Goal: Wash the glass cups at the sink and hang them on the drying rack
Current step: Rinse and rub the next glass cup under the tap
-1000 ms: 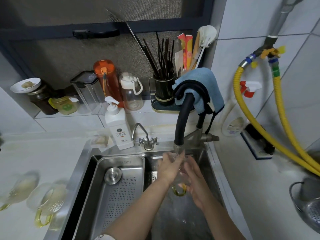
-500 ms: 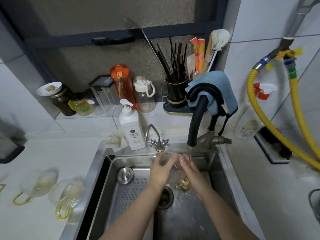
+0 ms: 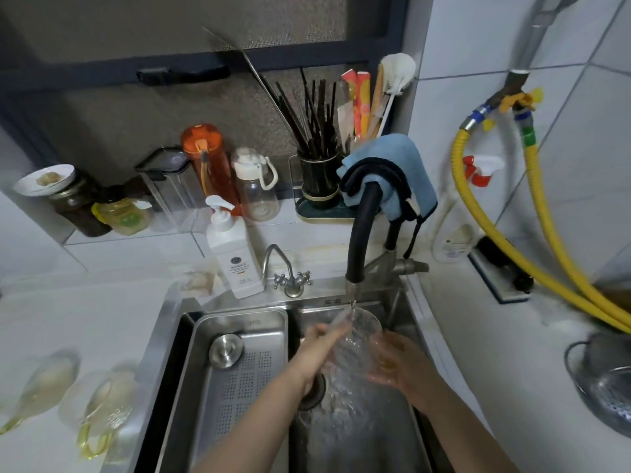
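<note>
A clear ribbed glass cup (image 3: 358,331) is held tilted under the running black faucet (image 3: 360,240), over the steel sink (image 3: 358,435). My right hand (image 3: 397,365) cups its base from the right. The fingers of my left hand (image 3: 317,349) reach into or against its rim from the left. Water splashes down into the basin. Two more glass cups with yellow handles (image 3: 102,404), (image 3: 41,387) lie on their sides on the white counter at the left, blurred. No drying rack shows.
A perforated steel tray (image 3: 239,380) with a round plug sits in the sink's left half. White soap pump bottle (image 3: 234,254) and a small tap stand behind it. Jars, bottles and a utensil holder (image 3: 317,179) line the ledge. A steel colander (image 3: 604,387) and yellow hoses lie right.
The view has shifted left and down a little. The cup has turned from upright between my palms to tilted with its mouth facing up toward the stream, and my hands have spread apart.
</note>
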